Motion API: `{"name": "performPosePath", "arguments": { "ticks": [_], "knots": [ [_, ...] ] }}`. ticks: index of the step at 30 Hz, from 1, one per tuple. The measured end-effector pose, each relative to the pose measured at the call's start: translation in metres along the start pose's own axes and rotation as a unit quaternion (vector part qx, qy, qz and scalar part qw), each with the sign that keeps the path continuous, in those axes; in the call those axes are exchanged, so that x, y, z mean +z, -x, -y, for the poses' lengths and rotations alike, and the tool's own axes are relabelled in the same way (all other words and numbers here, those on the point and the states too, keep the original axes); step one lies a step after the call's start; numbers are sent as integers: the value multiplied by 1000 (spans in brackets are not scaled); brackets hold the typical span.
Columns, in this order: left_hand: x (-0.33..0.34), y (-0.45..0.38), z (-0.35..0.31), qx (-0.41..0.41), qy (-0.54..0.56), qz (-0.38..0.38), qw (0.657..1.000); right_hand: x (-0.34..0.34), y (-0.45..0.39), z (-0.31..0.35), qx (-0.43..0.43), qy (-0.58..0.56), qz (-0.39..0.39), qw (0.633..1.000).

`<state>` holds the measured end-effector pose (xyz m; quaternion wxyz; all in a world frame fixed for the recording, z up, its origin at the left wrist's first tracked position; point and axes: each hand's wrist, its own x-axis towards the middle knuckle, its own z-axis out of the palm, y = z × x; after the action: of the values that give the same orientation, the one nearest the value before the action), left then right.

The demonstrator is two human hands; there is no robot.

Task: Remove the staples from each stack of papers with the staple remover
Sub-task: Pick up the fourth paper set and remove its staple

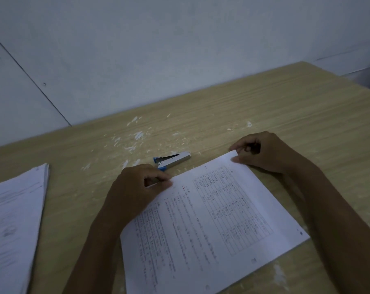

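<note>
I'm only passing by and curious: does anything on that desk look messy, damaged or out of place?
Yes. The wooden table has white flecks and smears scattered beyond the staple remover, like scraped paint or paper bits. Otherwise the printed sheet both hands pinch merely lies at an angle.

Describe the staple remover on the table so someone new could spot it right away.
On the wooden table, look just beyond the printed sheet both hands pinch. The staple remover lies there untouched: the only small silver metal tool with blue ends.
</note>
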<state>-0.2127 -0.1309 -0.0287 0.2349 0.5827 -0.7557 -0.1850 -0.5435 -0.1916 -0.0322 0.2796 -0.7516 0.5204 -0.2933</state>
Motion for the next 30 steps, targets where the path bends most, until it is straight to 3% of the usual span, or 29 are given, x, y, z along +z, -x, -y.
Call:
{"name": "performPosePath", "arguments": {
  "ticks": [7,22,24,28,30],
  "knots": [
    [0,0,0,11,2,0,1000,5,-2,-5,-47,53,-27,997],
    [-2,0,5,30,-6,5,1000,5,-4,-1,-37,1,-1,999],
    [-3,1,3,46,-20,-24,998,5,-4,-1,-37,-2,3,999],
    [-1,-3,-4,81,-93,-160,979,5,-4,-3,-36,3,6,999],
    [2,-8,-8,65,-113,-144,981,5,-5,-3,-33,5,6,999]
  ]
}}
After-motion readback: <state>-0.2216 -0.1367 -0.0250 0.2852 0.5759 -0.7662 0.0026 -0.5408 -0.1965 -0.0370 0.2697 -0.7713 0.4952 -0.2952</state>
